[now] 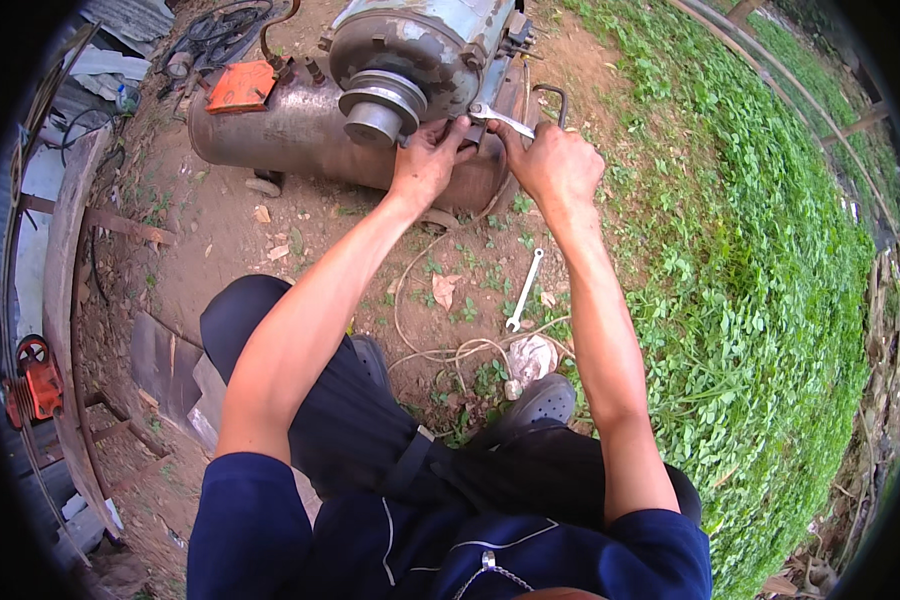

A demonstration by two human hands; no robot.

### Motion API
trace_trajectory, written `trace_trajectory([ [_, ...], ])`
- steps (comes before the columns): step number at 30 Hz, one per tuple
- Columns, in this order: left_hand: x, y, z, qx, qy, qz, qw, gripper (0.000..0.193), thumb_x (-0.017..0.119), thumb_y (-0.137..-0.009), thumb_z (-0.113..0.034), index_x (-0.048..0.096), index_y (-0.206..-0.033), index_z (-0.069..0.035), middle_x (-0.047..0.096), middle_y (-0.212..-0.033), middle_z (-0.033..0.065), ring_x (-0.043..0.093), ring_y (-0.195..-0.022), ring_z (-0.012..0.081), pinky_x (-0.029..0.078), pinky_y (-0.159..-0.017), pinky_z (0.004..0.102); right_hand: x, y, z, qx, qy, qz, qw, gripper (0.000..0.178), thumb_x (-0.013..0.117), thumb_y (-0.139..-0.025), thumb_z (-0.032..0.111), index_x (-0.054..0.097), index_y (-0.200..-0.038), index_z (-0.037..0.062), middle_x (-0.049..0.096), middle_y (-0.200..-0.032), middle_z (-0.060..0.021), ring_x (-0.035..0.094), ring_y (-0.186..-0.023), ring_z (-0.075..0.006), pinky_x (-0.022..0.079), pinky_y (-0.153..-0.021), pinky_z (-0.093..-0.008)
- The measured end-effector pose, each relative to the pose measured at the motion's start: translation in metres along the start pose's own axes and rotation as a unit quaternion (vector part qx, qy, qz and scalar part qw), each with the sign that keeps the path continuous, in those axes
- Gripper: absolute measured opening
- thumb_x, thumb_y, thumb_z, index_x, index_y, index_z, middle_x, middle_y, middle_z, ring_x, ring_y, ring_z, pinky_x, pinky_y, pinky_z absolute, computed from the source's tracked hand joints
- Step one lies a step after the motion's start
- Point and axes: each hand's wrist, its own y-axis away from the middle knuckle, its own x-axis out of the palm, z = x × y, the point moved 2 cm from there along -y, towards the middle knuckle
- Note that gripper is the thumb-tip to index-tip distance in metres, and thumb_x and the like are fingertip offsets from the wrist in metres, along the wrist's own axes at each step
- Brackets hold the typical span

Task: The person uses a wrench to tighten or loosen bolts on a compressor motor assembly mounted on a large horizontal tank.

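Note:
My right hand (pixel 562 168) is closed round the end of a silver wrench (pixel 505 119). The wrench's other end sits at the mounting edge beneath a grey, paint-worn electric motor (pixel 410 50). Close beside that end, my left hand (pixel 430 165) has its fingers bent in under the motor's edge; what they pinch is hidden. A stepped metal pulley (pixel 378 110) sticks out of the motor just above my left hand. Below the motor lies a rusty cylindrical tank (pixel 270 148).
A second wrench (pixel 525 290) lies on the dirt between my forearms. Near my shoe are a thin cable (pixel 460 352) and a crumpled pale bag (pixel 532 360). An orange part (pixel 241 87) rests on the tank; another red-orange machine part (pixel 40 385) is far left. Grass (pixel 750 330) covers the right.

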Motion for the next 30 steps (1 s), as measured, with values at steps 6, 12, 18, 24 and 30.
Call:
trace_trajectory([
  [6,0.007,0.004,-0.005,0.006,-0.029,-0.019,0.999,0.033,0.059,-0.096,-0.029,0.063,-0.107,0.002,0.064,-0.100,0.0039,0.060,-0.093,0.0097,0.056,-0.088,0.0303,0.000,-0.036,-0.043,-0.142,0.009,-0.009,0.990,0.071,0.051,-0.076,0.078,0.073,-0.079,0.0106,0.067,-0.065,-0.0144,0.069,-0.065,-0.0297,0.054,-0.059,-0.0425],
  [12,0.006,0.003,-0.004,0.010,-0.053,-0.024,0.998,0.033,0.058,-0.096,-0.029,0.062,-0.106,0.003,0.064,-0.100,0.0051,0.060,-0.092,0.0097,0.057,-0.085,0.0298,-0.011,-0.068,-0.055,-0.240,-0.006,-0.042,0.970,0.073,0.051,-0.078,0.076,0.071,-0.074,0.0066,0.060,-0.053,-0.0116,0.065,-0.059,-0.0321,0.051,-0.058,-0.0413],
  [18,0.003,0.002,-0.006,-0.005,-0.046,-0.016,0.999,0.025,0.058,-0.097,-0.021,0.062,-0.111,-0.002,0.063,-0.106,0.0022,0.060,-0.096,0.0114,0.057,-0.086,0.0341,-0.004,-0.095,-0.038,-0.324,-0.009,-0.010,0.946,0.071,0.056,-0.078,0.073,0.065,-0.064,0.0042,0.056,-0.052,-0.0149,0.061,-0.056,-0.0358,0.048,-0.055,-0.0437],
  [24,0.003,0.002,-0.006,0.000,-0.046,-0.001,0.999,0.038,0.060,-0.094,-0.033,0.063,-0.105,0.003,0.063,-0.101,0.0053,0.060,-0.094,0.0119,0.057,-0.087,0.0309,-0.002,-0.109,-0.032,-0.377,-0.005,0.000,0.926,0.071,0.057,-0.076,0.073,0.067,-0.064,0.0035,0.057,-0.053,-0.0175,0.062,-0.059,-0.0380,0.050,-0.056,-0.0445],
  [30,0.001,0.000,-0.005,0.002,-0.025,0.012,1.000,0.036,0.061,-0.094,-0.034,0.063,-0.109,-0.001,0.063,-0.105,0.0041,0.059,-0.098,0.0123,0.056,-0.089,0.0350,0.001,-0.115,-0.028,-0.421,-0.025,-0.019,0.906,0.072,0.059,-0.074,0.073,0.066,-0.063,0.0022,0.056,-0.051,-0.0177,0.061,-0.056,-0.0385,0.050,-0.054,-0.0448],
])
